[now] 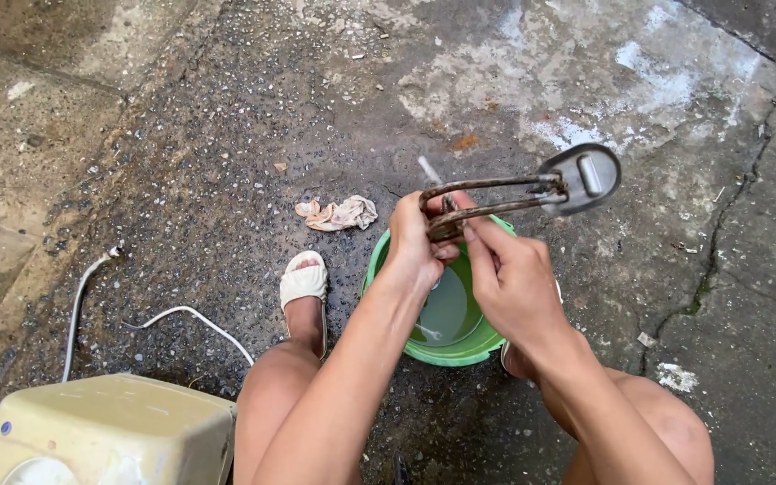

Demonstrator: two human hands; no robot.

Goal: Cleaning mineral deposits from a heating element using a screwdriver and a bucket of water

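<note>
A rusty heating element, a bent loop of brown tubing ending in a grey oval flange, is being held level above a green bucket. The flange end is pointing away to the right, out past the bucket's rim, and the looped end is sitting between the two hands.

The left hand is gripping the looped end, with its fingers curled shut around the tubes. The right hand is closing on the same end from the near side, with thumb and forefinger pinching at the tubing just beside the left hand's fingers. Whether it is holding something small there cannot be told.

The bucket is standing on the wet concrete floor between the person's bare knees, and pale water is showing inside it. A foot in a white sandal is resting just left of the bucket. Beyond the sandal a crumpled rag is lying on the floor. At the lower left a cream plastic housing is sitting, with a white cord trailing near it across the floor.
</note>
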